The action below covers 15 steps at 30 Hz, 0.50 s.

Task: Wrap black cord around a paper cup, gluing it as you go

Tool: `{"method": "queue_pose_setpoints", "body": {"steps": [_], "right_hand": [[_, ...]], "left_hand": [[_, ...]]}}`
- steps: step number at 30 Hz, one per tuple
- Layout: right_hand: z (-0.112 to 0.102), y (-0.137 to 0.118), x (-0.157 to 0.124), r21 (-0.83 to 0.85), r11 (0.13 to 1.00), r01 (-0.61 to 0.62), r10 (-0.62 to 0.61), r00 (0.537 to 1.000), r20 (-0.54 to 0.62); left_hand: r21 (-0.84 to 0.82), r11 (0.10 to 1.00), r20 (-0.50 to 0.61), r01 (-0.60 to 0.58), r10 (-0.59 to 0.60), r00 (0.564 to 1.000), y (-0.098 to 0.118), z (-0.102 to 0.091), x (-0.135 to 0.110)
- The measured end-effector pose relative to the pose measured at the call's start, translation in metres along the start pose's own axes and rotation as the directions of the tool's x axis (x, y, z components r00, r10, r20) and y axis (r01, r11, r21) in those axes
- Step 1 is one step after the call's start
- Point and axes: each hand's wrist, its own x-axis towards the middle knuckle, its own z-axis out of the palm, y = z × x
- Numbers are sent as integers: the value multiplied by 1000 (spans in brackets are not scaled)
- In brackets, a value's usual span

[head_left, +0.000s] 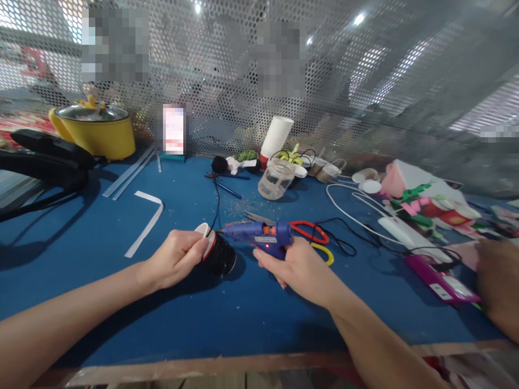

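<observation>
My left hand (pixel 177 258) is closed on the rim of a paper cup (pixel 220 256), which lies tilted on its side above the blue table. Black yarn wraps most of the cup, leaving a red and white band near its mouth. From the cup a strand runs up to a black yarn ball (pixel 219 164). My right hand (pixel 302 270) grips a blue glue gun (pixel 259 233) with a small red light on. Its nozzle points left, close to the yarn-wrapped side; whether it touches cannot be told. Scissors (pixel 310 231) with red and yellow handles lie behind the gun.
A clear plastic jar (pixel 277 179) and stacked white cups (pixel 277 136) stand at the back. Left are a phone (pixel 174 129), a yellow pot (pixel 99 132) and a white strip (pixel 146 227). A power strip (pixel 409 237), purple box (pixel 440 281) and another person's blurred hand (pixel 498 286) are right.
</observation>
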Motion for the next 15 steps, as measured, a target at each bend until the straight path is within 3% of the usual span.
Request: {"method": "queue_pose_setpoints", "body": {"steps": [6, 10, 13, 15], "right_hand": [[-10, 5, 7, 241, 970, 45, -61, 996, 60], [-30, 4, 25, 404, 912, 65, -5, 989, -149], [-55, 5, 52, 456, 888, 60, 110, 935, -336], [-73, 8, 74, 447, 893, 47, 144, 912, -384]], "left_hand": [[5, 1000, -7, 9, -9, 1000, -2, 1, -1], [0, 1000, -30, 16, -16, 999, -3, 1, -1], [-1, 1000, -37, 14, -14, 999, -3, 0, -1], [-8, 1000, -48, 12, -12, 999, -4, 0, -1]]}}
